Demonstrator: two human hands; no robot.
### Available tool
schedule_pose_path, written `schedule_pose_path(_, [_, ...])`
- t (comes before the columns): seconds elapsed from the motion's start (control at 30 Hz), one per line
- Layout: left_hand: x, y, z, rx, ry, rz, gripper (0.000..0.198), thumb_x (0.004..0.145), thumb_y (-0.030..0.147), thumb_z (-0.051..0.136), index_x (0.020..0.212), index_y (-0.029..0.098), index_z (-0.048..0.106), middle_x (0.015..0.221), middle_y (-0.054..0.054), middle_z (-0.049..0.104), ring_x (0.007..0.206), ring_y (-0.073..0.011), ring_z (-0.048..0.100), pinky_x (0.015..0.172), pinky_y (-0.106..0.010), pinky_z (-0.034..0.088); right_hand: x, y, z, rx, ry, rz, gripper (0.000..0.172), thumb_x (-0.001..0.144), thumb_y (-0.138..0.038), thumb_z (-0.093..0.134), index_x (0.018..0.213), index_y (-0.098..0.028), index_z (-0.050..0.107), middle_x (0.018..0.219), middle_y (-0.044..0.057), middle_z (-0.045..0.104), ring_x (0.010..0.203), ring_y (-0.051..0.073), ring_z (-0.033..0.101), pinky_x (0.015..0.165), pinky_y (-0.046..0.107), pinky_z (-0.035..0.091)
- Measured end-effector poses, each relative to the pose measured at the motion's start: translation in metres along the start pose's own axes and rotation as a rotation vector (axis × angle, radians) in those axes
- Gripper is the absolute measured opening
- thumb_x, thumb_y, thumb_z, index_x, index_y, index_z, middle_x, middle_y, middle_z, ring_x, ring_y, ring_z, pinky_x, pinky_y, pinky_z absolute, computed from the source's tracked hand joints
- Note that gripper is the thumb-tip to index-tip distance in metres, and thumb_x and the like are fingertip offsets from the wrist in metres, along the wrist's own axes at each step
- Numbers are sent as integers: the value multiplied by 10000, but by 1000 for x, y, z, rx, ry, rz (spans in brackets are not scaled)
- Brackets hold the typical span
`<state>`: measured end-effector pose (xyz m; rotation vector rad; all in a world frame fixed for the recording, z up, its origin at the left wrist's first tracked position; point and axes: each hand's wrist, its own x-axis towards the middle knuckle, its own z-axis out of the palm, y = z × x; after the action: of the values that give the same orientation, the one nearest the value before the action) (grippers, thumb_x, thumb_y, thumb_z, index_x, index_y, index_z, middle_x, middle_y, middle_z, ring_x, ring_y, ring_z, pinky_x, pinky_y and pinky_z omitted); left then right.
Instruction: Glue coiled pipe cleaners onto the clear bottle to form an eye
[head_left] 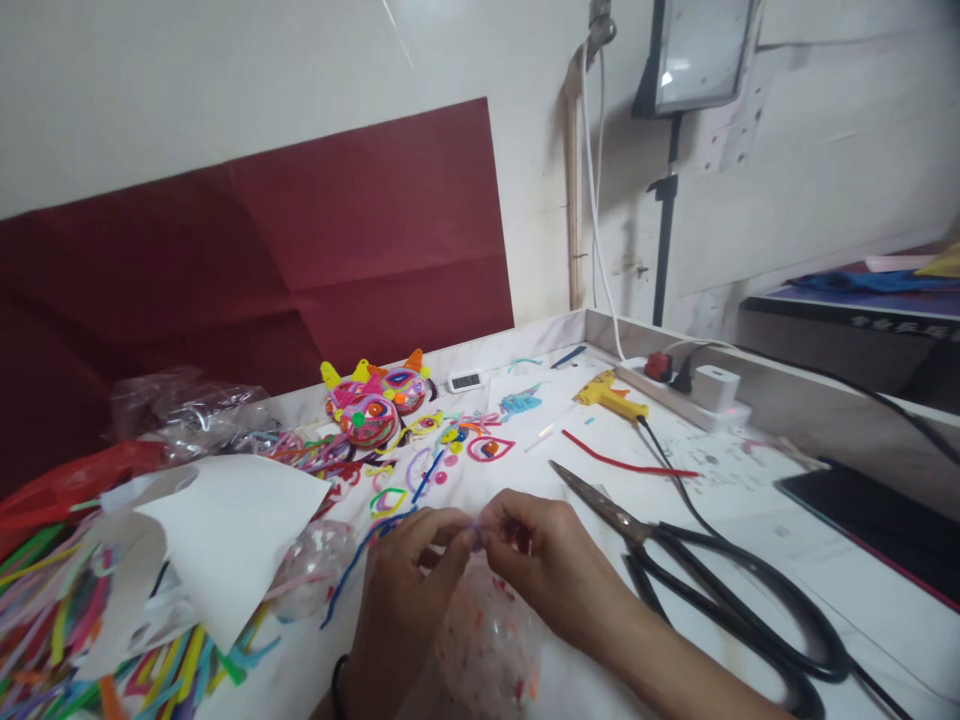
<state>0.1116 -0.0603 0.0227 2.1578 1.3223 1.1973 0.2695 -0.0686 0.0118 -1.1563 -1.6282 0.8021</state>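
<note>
My left hand (411, 572) and my right hand (556, 562) meet at the fingertips above the white table. Both are closed in a pinch around a small purplish piece (477, 536), mostly hidden by the fingers, so its kind does not show. Just below them sits a clear round ball (491, 645) with orange and red bits on it. A blue pipe cleaner (346, 578) lies left of my left hand. Past the fingertips are a pink eye-shaped pipe-cleaner piece (491, 449) and a green and yellow loop (388, 502).
Large black-handled scissors (637, 530) lie at my right, near a yellow glue gun (611, 397), a red pipe cleaner (622, 460) and a power strip (686, 395). Decorated round figures (371, 420) stand at the back. White paper (232, 530) covers colourful strips (60, 640) at left.
</note>
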Motion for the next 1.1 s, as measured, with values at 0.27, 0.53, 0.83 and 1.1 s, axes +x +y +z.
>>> schedule_pose_path(0.27, [-1, 1, 0, 89, 19, 115, 152, 867, 262, 560, 783, 222, 680, 722, 7, 698, 615, -138, 654, 539, -206, 511, -1, -1, 1, -104, 24, -106, 141, 776, -92, 525, 723, -188, 614, 607, -28, 588, 563, 117, 519, 526, 216, 365])
schedule_pose_path(0.53, [-6, -2, 1, 115, 3, 155, 155, 917, 259, 526, 814, 221, 636, 761, 14, 666, 647, -130, 619, 555, -210, 461, -4, 6, 3, -265, 27, -321, 178, 865, -134, 494, 833, -147, 668, 745, 78, 674, 681, 185, 600, 636, 280, 428])
schedule_pose_path(0.83, [-7, -4, 5, 68, -42, 131, 194, 904, 253, 523, 730, 210, 596, 668, 33, 591, 600, -122, 548, 557, -213, 407, -5, 14, 6, -369, 118, -462, 185, 855, -119, 470, 745, -152, 614, 651, 48, 602, 582, 160, 526, 542, 260, 365])
schedule_pose_path(1.1, [-7, -2, 4, -37, -48, -16, 118, 885, 276, 570, 799, 236, 641, 725, 40, 654, 612, -106, 575, 550, -170, 434, -10, 14, 5, -346, 159, -510, 145, 888, -119, 472, 848, -176, 599, 706, 43, 604, 619, 168, 583, 547, 260, 452])
